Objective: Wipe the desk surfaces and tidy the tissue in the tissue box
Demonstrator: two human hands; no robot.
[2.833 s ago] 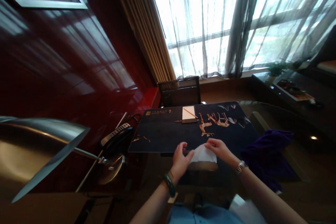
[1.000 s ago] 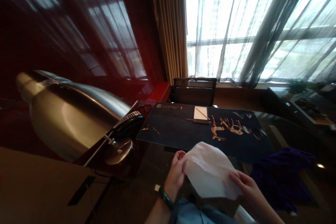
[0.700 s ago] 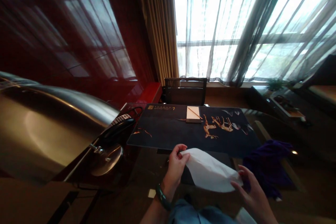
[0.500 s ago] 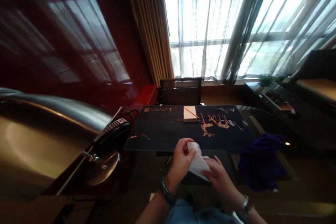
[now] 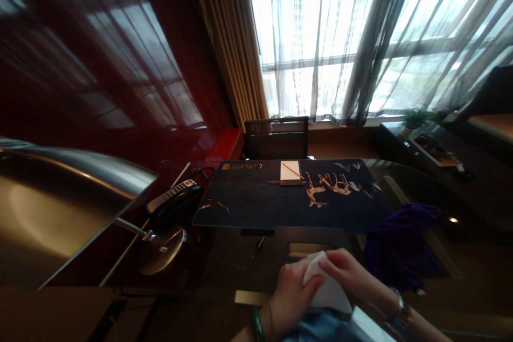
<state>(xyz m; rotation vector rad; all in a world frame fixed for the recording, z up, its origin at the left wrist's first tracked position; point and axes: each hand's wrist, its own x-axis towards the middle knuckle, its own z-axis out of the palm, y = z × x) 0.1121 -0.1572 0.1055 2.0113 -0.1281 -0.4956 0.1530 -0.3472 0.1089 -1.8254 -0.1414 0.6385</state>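
Observation:
A folded white sheet of paper or tissue [image 5: 329, 294] is between my hands, low in front of my body. My left hand [image 5: 292, 288] grips its left side, the thumb pressed over the upper part. From the right, my right hand [image 5: 348, 271] pinches the top of the sheet, close to the left fingertips. The hands partly hide the sheet, so its full shape cannot be made out. Near my right wrist is another white, flat-edged object [image 5: 366, 326], cut off by the frame's bottom edge.
A dark desk mat [image 5: 248, 203] with printed deer lies on the desk. On it sits a notepad [image 5: 289, 169] with a pencil [image 5: 294, 172]. A telephone [image 5: 176, 197] and a metal lamp [image 5: 80, 192] stand left; a purple cloth [image 5: 403, 246] lies right. A chair [image 5: 276, 139] is behind.
Both hands have moved down and to the right with the white sheet, closer to my body. My hands have come closer together on it, and the view has shifted slightly.

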